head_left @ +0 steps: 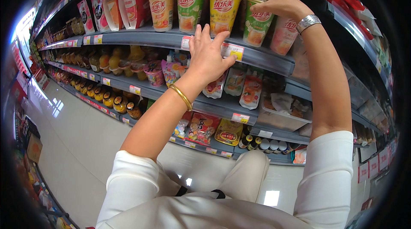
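My right hand reaches over the top of a green drink cup and holds it by the rim, the thumb in front and the other fingers mostly behind the lid. That cup leans slightly at the front of the upper shelf. Beside it on the right is a pink cup, partly under my wrist. My left hand is open, fingers spread at the shelf edge, just below a yellow cup. Further left stand another green cup and an orange cup.
Pink cartons fill the shelf's left part. Lower shelves carry spouted pouches, jars, candy bags and a clear bin. Red packages hang near at upper right. My knee is close to the bottom shelf.
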`<action>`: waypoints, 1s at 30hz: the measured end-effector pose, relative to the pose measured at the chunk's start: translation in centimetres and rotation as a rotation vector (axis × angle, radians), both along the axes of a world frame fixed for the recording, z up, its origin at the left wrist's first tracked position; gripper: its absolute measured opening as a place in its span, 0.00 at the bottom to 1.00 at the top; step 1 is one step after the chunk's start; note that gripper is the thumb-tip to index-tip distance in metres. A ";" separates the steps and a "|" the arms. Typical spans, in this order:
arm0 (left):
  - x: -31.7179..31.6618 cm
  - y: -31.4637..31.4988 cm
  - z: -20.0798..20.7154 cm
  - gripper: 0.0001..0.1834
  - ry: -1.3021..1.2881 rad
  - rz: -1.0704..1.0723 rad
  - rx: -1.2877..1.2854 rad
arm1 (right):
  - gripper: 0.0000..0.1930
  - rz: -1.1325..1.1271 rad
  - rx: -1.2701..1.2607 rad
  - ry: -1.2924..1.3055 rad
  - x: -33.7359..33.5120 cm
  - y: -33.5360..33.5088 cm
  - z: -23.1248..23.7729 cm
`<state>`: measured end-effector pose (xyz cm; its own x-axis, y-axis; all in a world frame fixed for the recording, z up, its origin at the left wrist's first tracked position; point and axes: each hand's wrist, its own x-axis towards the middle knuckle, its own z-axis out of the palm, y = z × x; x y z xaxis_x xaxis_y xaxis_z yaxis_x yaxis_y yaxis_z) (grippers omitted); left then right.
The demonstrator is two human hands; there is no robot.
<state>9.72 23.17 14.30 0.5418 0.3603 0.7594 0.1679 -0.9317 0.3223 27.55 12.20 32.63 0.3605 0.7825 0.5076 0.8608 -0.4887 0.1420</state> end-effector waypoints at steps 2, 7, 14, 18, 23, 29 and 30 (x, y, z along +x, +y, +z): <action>-0.6 0.8 -0.3 0.34 -0.076 -0.013 0.023 | 0.47 -0.011 0.005 0.012 -0.3 -0.4 -0.1; -2.9 6.9 0.5 0.34 -0.483 0.114 0.163 | 0.38 0.057 0.162 -0.048 -2.8 -4.3 0.2; -4.6 11.8 -0.3 0.42 -0.298 0.261 -0.095 | 0.38 -0.057 0.349 0.036 -4.2 -6.1 -2.0; -5.0 11.4 -0.9 0.43 -0.273 0.285 -0.105 | 0.35 0.006 0.330 -0.026 -3.5 -6.1 -2.6; -7.0 8.3 -2.2 0.40 -0.465 0.136 -0.207 | 0.27 0.323 0.548 -0.147 -6.3 -8.5 -4.9; -10.1 -3.3 -6.8 0.20 -0.870 -0.388 -0.762 | 0.22 0.739 0.518 0.513 -15.8 -12.1 -21.5; -10.1 -5.2 -7.3 0.19 -0.925 -0.478 -0.776 | 0.24 0.731 0.399 0.713 -18.9 -12.1 -24.6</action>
<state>-0.42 17.93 6.97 0.1282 0.7897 0.5999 -0.7002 -0.3563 0.6187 8.69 0.15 8.07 0.1874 0.7525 0.6313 0.7831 0.2735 -0.5585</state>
